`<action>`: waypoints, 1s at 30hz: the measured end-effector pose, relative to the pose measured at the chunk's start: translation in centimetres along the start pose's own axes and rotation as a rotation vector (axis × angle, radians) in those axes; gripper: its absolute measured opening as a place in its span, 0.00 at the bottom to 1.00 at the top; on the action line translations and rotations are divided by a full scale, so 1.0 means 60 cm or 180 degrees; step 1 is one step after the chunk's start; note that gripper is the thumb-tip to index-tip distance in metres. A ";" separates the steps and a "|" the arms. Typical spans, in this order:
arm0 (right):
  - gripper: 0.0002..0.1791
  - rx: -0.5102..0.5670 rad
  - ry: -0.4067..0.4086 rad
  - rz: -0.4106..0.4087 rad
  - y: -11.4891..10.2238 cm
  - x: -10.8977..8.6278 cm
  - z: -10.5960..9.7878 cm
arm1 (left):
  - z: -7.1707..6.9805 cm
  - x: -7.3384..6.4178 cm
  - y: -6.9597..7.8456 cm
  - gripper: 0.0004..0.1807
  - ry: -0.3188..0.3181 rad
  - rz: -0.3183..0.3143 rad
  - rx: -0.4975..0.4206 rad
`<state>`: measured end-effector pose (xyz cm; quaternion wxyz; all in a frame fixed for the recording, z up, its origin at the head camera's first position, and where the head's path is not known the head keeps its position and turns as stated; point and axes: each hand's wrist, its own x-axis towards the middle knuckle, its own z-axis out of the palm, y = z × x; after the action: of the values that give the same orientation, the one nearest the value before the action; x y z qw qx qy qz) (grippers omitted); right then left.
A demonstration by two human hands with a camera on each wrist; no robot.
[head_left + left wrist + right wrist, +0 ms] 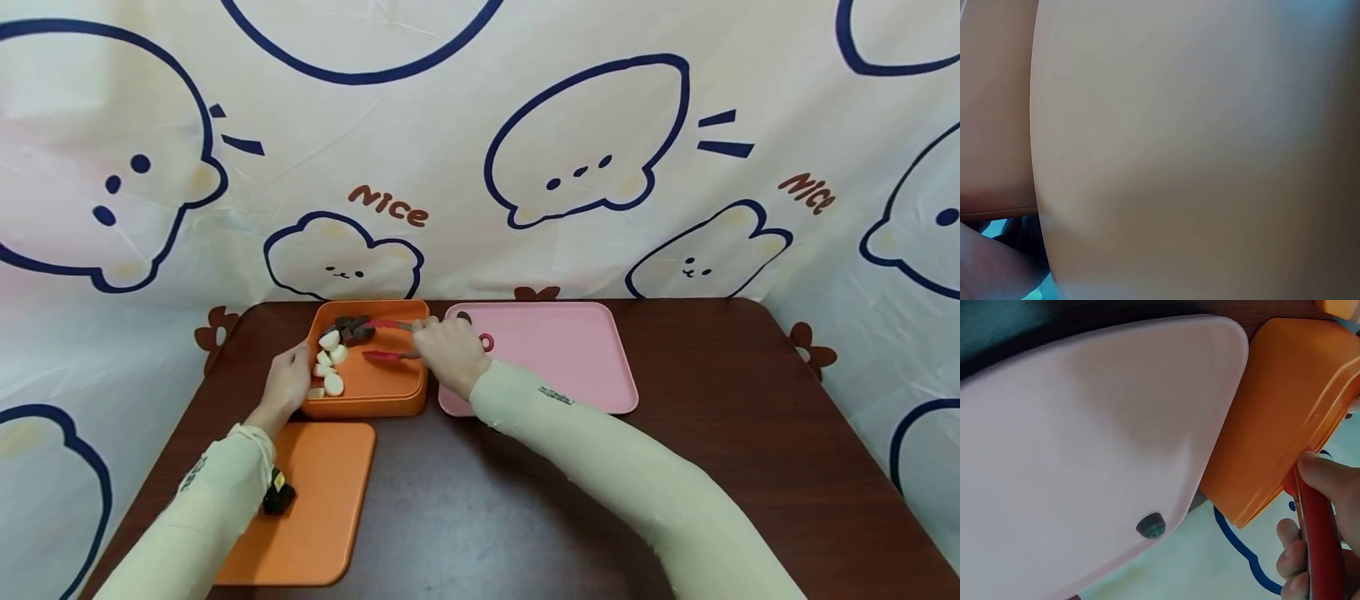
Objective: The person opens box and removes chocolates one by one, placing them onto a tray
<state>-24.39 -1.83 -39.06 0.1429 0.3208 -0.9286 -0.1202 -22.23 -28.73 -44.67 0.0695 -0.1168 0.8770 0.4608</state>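
Observation:
An orange box (pixel 390 400) holds several white pieces (pixel 333 384) along its left side and dark chunks (pixel 352 327) in its back left corner. At the box's left wall my left hand (pixel 287 383) grips its side; that hand's fingers are partly hidden. My right hand (pixel 450 346) holds red-tipped tongs (pixel 386 356) over the box, their two arms spread apart and pointing left. The right wrist view shows thumb and fingers around the red tong handle (pixel 1322 550). A small red ring (pixel 487 342) shows just behind that hand.
Right of the box lies a pink tray (pixel 555 358), with one dark piece (pixel 1151 525) near its corner. An orange lid (pixel 322 517) lies in front of the box, under my left forearm, where a black wrist device (pixel 279 496) shows. A patterned cloth hangs behind the table.

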 end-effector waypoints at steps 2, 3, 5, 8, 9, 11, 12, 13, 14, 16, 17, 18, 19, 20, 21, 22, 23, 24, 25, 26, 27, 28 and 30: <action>0.12 0.0023 -0.0002 0.0042 -0.002 0.004 0.001 | 0.000 -0.001 0.001 0.35 -0.0024 -0.0003 -0.0007; 0.11 0.0022 0.0001 0.0056 -0.003 0.006 0.002 | 0.000 -0.001 0.000 0.35 -0.0028 0.0008 0.0002; 0.11 0.0031 0.0005 0.0082 -0.005 0.010 0.003 | -0.001 -0.002 0.000 0.34 -0.0039 0.0040 0.0020; 0.09 0.0064 -0.0025 0.0095 -0.008 0.016 0.004 | -0.002 -0.002 0.000 0.34 -0.0057 0.0081 0.0022; 0.09 0.0073 -0.0046 0.0097 -0.009 0.018 0.004 | -0.002 -0.002 0.000 0.34 -0.0051 0.0082 0.0024; 0.09 0.0106 -0.0058 0.0099 -0.012 0.020 0.004 | -0.002 -0.002 0.000 0.34 -0.0034 0.0079 0.0031; 0.09 0.0113 -0.0054 0.0097 -0.013 0.021 0.004 | -0.002 -0.002 0.000 0.34 -0.0024 0.0077 0.0032; 0.09 0.0117 -0.0040 0.0090 -0.014 0.022 0.004 | -0.002 -0.002 -0.001 0.34 -0.0015 0.0080 0.0041; 0.09 0.0118 -0.0020 0.0082 -0.016 0.023 0.004 | -0.001 -0.002 -0.001 0.34 -0.0006 0.0082 0.0043; 0.10 0.0121 0.0017 0.0042 -0.018 0.025 0.004 | -0.002 -0.002 -0.002 0.34 0.0005 0.0096 0.0045; 0.10 0.0119 0.0018 0.0014 -0.019 0.025 0.004 | -0.002 -0.001 -0.002 0.34 0.0000 0.0101 0.0041; 0.10 0.0114 0.0012 -0.0014 -0.020 0.025 0.004 | -0.002 -0.001 -0.002 0.33 -0.0004 0.0096 0.0038; 0.10 0.0113 0.0002 -0.0042 -0.020 0.024 0.004 | -0.002 -0.001 -0.002 0.33 -0.0006 0.0096 0.0038; 0.11 0.0107 -0.0012 -0.0062 -0.021 0.024 0.004 | -0.002 -0.001 -0.003 0.34 -0.0004 0.0088 0.0041; 0.11 0.0104 -0.0021 -0.0080 -0.022 0.023 0.004 | -0.002 -0.001 -0.003 0.34 0.0003 0.0080 0.0046; 0.11 0.0092 -0.0029 -0.0088 -0.021 0.022 0.005 | -0.001 -0.001 -0.003 0.34 0.0002 0.0074 0.0038; 0.11 0.0079 -0.0039 -0.0089 -0.021 0.022 0.006 | -0.001 -0.001 -0.002 0.34 0.0002 0.0070 0.0037; 0.11 0.0065 -0.0031 -0.0088 -0.020 0.021 0.007 | -0.001 -0.001 -0.002 0.34 0.0004 0.0071 0.0044; 0.11 0.0052 -0.0026 -0.0085 -0.020 0.021 0.008 | 0.000 -0.002 -0.002 0.34 0.0003 0.0081 0.0051; 0.12 0.0041 -0.0018 -0.0079 -0.020 0.021 0.009 | -0.001 -0.002 -0.002 0.34 -0.0004 0.0089 0.0059; 0.12 0.0032 -0.0003 -0.0071 -0.020 0.020 0.010 | -0.001 -0.002 -0.002 0.34 -0.0019 0.0099 0.0059; 0.12 0.0023 0.0003 -0.0064 -0.019 0.020 0.012 | -0.001 -0.002 -0.002 0.34 -0.0030 0.0109 0.0064; 0.13 0.0021 0.0020 -0.0051 -0.019 0.019 0.013 | -0.001 -0.003 -0.002 0.34 -0.0071 0.0124 0.0072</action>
<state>-24.89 -3.29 -39.93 0.1438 0.3291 -0.9259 -0.1173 -22.03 -28.83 -44.67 0.0716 -0.0938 0.8834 0.4535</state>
